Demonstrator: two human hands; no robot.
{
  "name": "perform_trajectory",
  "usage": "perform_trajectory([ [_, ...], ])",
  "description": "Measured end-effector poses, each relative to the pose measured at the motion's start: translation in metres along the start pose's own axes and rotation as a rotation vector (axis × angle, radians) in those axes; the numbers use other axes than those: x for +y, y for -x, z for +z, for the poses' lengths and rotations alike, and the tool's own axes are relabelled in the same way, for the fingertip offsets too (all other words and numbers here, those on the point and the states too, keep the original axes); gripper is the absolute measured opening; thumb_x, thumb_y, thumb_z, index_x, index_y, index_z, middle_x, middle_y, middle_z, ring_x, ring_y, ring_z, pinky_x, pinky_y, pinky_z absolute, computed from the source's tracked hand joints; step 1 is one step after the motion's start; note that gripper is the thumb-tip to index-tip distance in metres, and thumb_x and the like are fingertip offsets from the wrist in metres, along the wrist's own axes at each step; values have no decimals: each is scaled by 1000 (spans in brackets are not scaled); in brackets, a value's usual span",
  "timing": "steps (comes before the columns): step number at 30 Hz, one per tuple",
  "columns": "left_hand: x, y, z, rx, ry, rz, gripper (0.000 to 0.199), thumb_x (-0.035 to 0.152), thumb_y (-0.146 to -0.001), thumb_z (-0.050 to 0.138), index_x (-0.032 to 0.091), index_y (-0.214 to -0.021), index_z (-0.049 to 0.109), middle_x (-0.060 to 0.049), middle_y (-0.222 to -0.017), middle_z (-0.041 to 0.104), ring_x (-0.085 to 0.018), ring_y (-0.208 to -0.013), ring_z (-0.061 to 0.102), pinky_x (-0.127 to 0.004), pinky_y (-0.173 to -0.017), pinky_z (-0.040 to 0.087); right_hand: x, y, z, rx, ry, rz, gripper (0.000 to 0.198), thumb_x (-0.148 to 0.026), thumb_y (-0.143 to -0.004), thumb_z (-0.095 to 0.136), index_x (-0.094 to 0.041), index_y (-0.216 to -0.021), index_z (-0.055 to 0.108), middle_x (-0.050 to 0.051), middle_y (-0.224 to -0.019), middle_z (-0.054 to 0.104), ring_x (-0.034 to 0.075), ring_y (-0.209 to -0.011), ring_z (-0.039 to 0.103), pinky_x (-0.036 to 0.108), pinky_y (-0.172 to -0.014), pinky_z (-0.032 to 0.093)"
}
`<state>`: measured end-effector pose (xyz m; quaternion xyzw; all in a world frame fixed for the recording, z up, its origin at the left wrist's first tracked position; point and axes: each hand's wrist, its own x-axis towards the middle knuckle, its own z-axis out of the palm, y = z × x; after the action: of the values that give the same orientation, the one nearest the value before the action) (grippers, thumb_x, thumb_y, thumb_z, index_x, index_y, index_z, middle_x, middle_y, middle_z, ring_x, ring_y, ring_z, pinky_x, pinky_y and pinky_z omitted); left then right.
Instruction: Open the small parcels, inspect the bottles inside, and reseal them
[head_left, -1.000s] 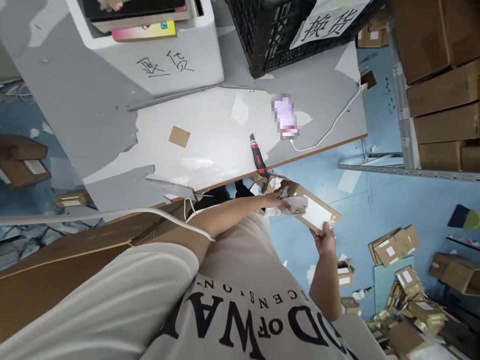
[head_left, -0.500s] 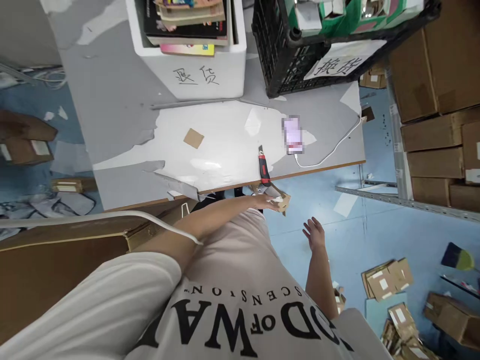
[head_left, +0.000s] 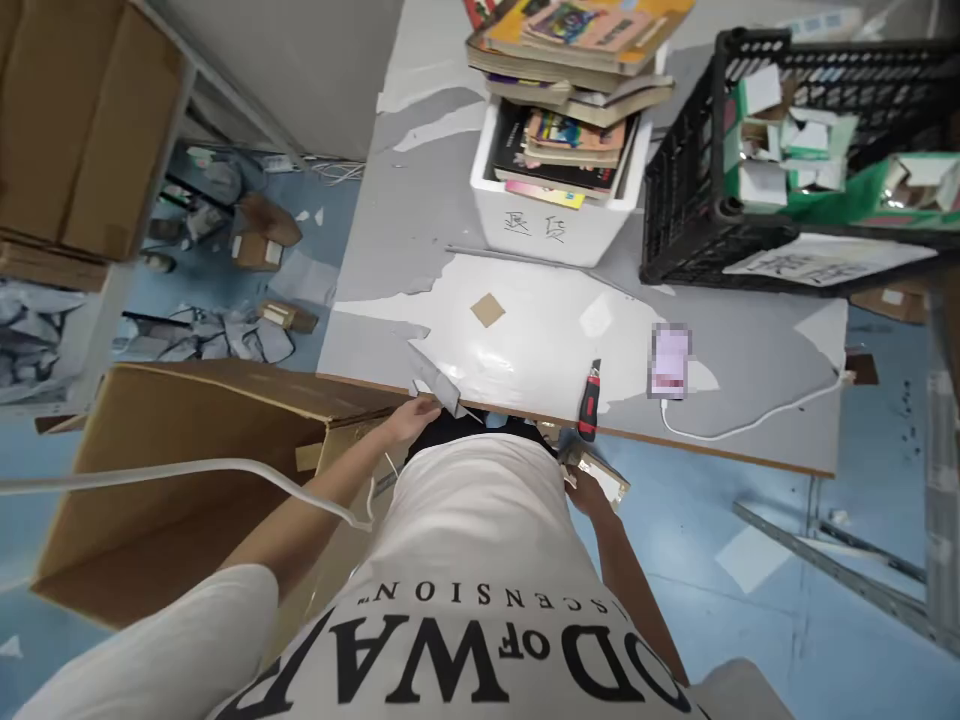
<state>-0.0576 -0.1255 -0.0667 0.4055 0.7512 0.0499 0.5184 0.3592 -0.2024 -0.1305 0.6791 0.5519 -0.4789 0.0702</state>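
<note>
My right hand [head_left: 589, 492] is low beside my body, just below the table's front edge. Its fingers are closed on a small cardboard box [head_left: 611, 483], partly hidden by the hand and the edge. My left hand [head_left: 415, 415] is at the front edge, fingers extended beside a torn, curled flap of grey table covering [head_left: 433, 378]; nothing shows in it. On the table above my right hand lies a red and black utility knife [head_left: 590, 405], blade pointing away from me. A small brown cardboard square [head_left: 487, 310] rests on the white patch.
At the back stand a white foam box [head_left: 555, 225] heaped with books [head_left: 577, 50] and a black plastic crate [head_left: 686, 215]. A phone [head_left: 670, 362] with a white cable [head_left: 750, 430] lies at right. To the left is a large open carton [head_left: 187, 400], crossed by a white tube [head_left: 247, 465].
The small box has passed from my left hand to my right. My left hand has moved left to the table edge; my right has come in beside my body. The view has shifted left.
</note>
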Motion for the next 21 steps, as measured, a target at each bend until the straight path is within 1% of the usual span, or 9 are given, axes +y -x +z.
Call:
perform_trajectory([
  [2, -5, 15, -8, 70, 133, 6, 82, 70, -62, 66, 11, -119, 60, -18, -129, 61, -33, -119, 57, -40, -102, 44, -16, -8, -15, -81, 70, -39, 36, -26, -80, 58, -19, -115, 65, 11, -108, 71, 26, -102, 66, 33, -85, 48],
  [5, 5, 37, -24, 198, 309, 68, 83, 70, -62, 67, 10, -120, 59, -18, -126, 62, -32, -118, 58, -41, -102, 44, -36, -24, -42, -148, 193, -77, 41, -31, -87, 51, -18, -124, 59, 13, -102, 72, 27, -98, 67, 34, -81, 47],
  [8, 17, 54, -47, 270, 516, 126, 77, 63, -74, 63, 12, -130, 51, -18, -123, 64, -29, -113, 61, -43, -98, 47, -60, -40, -63, -134, 367, -125, 49, -34, -90, 45, -17, -135, 49, 13, -106, 71, 27, -100, 66, 34, -82, 47],
  [10, 14, 63, -58, 344, 570, 149, 71, 59, -80, 58, 12, -131, 49, -18, -121, 65, -27, -111, 63, -43, -96, 49, -79, -43, -72, -128, 470, -197, 50, -35, -91, 43, -16, -137, 47, 12, -109, 70, 26, -103, 66, 33, -84, 47],
  [11, 9, 67, -61, 381, 549, 151, 68, 57, -81, 57, 12, -131, 49, -18, -121, 65, -27, -110, 63, -43, -96, 49, -89, -42, -75, -137, 509, -234, 50, -35, -91, 42, -15, -137, 47, 12, -109, 70, 26, -103, 65, 33, -84, 47],
  [13, -9, 78, -59, 424, 401, 142, 64, 53, -82, 57, 11, -130, 50, -19, -123, 63, -29, -112, 62, -43, -97, 48, -109, -37, -76, -163, 569, -288, 51, -37, -92, 39, -15, -137, 47, 11, -104, 71, 25, -100, 67, 32, -83, 47],
  [17, -61, 108, -35, 374, 25, 118, 60, 44, -79, 61, 13, -130, 53, -18, -133, 57, -33, -121, 55, -47, -104, 43, -148, -23, -68, -219, 663, -365, 51, -39, -93, 37, -17, -137, 49, 9, -93, 72, 23, -92, 68, 31, -80, 48],
  [19, -88, 125, -24, 377, 0, 90, 57, 43, -81, 58, 13, -129, 54, -18, -130, 59, -33, -119, 57, -47, -102, 44, -166, -18, -59, -262, 741, -382, 48, -37, -92, 40, -16, -132, 54, 10, -91, 73, 23, -92, 69, 31, -81, 48],
  [21, -115, 142, -18, 429, 71, 58, 53, 44, -84, 54, 13, -128, 55, -16, -125, 63, -30, -112, 62, -45, -98, 48, -184, -15, -46, -285, 832, -409, 46, -37, -91, 42, -16, -129, 58, 11, -90, 73, 24, -92, 69, 31, -81, 48],
])
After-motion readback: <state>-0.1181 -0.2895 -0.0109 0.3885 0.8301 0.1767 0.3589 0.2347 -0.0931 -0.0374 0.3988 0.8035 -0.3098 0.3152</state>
